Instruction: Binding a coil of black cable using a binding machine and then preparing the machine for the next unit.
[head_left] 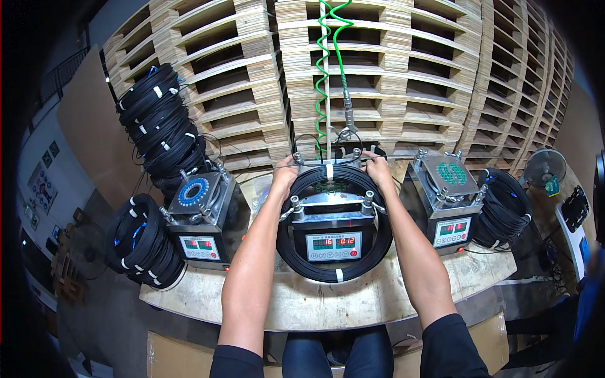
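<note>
A steel machine with a lit red display (pixel 334 247) stands in the middle of the table, and a black cable coil (pixel 334 275) bound with white ties hangs around it. My left hand (pixel 285 176) is at its rear left corner, fingers curled beside a metal clamp post (pixel 298 157). At the rear right corner my right hand (pixel 378 171) has its fingers bent beside another clamp post (pixel 357 153). What the fingers hold is too small to make out. Thin black cable ends loop up behind the machine. Two front clamp posts (pixel 295 202) stand untouched.
Similar machines stand left (pixel 200 242) with a blue ring of tips and right (pixel 452 228) with green ones. Black cable coils (pixel 165 129) are piled at the left; more coils (pixel 502 208) lie right. Wooden pallets (pixel 378 94) rise behind. A green air hose (pixel 337 44) hangs above.
</note>
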A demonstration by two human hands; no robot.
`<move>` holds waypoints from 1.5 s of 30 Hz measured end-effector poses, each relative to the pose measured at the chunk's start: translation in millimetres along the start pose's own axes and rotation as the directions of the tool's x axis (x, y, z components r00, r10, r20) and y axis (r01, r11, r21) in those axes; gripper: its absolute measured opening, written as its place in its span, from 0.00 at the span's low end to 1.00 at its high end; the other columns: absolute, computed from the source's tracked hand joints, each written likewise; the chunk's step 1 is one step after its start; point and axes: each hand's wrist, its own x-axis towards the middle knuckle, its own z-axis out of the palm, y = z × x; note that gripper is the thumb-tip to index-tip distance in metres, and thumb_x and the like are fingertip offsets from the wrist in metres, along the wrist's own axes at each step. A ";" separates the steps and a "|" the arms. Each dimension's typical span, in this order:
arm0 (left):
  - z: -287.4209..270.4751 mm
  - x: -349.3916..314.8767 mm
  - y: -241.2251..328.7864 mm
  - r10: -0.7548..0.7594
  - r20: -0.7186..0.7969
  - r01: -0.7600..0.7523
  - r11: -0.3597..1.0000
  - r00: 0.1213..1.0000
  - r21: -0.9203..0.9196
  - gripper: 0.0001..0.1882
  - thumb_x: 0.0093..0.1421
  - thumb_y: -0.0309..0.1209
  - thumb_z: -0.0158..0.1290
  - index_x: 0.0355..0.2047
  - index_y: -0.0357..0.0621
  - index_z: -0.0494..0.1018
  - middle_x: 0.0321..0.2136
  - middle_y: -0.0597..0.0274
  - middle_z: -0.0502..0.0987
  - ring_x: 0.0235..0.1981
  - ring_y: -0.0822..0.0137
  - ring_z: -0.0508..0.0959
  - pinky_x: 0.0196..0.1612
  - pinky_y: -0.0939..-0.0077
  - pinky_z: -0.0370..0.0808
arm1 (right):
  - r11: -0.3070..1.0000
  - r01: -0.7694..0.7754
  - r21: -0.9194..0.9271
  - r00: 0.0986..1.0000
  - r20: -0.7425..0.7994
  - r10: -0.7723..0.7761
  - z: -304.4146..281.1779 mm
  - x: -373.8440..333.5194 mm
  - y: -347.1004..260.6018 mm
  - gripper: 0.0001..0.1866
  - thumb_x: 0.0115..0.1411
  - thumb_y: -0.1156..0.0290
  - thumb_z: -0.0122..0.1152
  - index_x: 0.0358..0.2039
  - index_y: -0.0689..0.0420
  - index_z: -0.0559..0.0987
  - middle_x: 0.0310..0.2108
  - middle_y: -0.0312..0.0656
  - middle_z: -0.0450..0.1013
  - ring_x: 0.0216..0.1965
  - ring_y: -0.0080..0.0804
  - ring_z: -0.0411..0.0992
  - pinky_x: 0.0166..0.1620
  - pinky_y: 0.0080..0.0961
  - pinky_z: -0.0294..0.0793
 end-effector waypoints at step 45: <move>-4.2 13.7 -12.5 0.005 -0.073 0.003 0.993 0.997 0.116 0.27 0.53 0.16 0.49 0.55 0.33 0.71 0.31 0.66 0.77 0.29 0.76 0.72 0.33 0.84 0.68 | 0.996 0.080 -0.046 0.997 0.021 -0.079 -4.2 9.6 7.7 0.26 0.60 0.78 0.40 0.58 0.54 0.75 0.27 0.43 0.79 0.27 0.25 0.76 0.33 0.25 0.74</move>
